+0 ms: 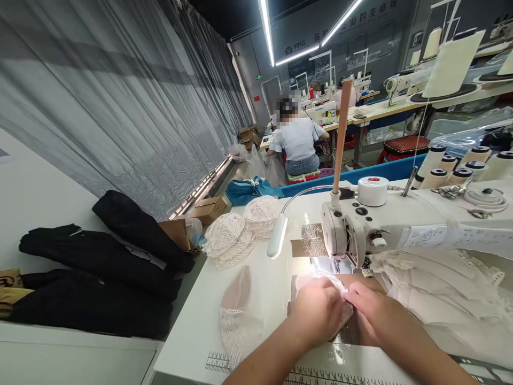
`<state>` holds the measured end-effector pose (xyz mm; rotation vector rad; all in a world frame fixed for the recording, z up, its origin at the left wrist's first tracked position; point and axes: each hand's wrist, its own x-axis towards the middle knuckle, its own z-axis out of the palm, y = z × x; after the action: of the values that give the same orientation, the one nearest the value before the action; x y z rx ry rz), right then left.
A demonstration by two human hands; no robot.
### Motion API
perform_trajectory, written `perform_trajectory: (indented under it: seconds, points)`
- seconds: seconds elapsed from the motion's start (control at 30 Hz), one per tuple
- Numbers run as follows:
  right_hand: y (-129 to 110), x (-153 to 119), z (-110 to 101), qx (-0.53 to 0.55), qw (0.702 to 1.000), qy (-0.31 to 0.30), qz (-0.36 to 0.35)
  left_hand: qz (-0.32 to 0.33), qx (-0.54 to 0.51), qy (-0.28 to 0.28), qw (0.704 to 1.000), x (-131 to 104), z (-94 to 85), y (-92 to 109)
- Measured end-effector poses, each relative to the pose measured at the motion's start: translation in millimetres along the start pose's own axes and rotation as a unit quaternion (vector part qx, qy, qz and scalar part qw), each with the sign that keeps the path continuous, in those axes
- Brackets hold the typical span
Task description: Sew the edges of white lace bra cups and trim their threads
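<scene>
A small white lace piece (344, 315) lies under the head of a white sewing machine (377, 224), lit by its lamp. My left hand (318, 310) is closed on the left side of this piece, its fingers curled. Close beside it, my right hand (366, 305) pinches the piece's right edge. The needle area is partly hidden behind the machine head and my hands. Left of my hands, a beige and lace cup piece (240, 315) lies flat on the white table (192, 321).
Stacks of lace pieces (229, 238) sit at the table's back left. A bent lamp (277, 235) hangs beside the machine. Pale lace fabric (452, 294) is heaped at right, with thread cones (435, 160) behind. Another person (298, 139) sits further off.
</scene>
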<state>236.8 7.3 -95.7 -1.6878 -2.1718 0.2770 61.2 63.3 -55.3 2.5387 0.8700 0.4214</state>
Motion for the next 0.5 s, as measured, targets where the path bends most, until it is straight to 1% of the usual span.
perform_trajectory:
  seconds: [0.07,0.17,0.3,0.4,0.5]
  points:
    - [2.0,-2.3,6.4,-0.036,0.999,0.008,-0.014,0.011,-0.017,-0.002,1.000,1.5,-3.8,-8.1]
    - [4.5,-2.7,11.5,-0.080,0.996,0.028,-0.022,0.026,-0.010,0.005,1.000,5.6,-0.9,-14.7]
    - [5.6,1.2,15.2,-0.110,0.992,0.055,-0.016,0.048,-0.017,0.012,0.999,13.9,3.6,-19.6]
    - [4.5,6.0,17.5,-0.119,0.990,0.071,-0.009,0.067,-0.020,0.008,0.998,21.3,2.8,-25.4]
    - [1.0,10.7,18.0,-0.132,0.987,0.086,0.014,0.082,-0.027,0.014,0.996,27.8,2.3,-33.1]
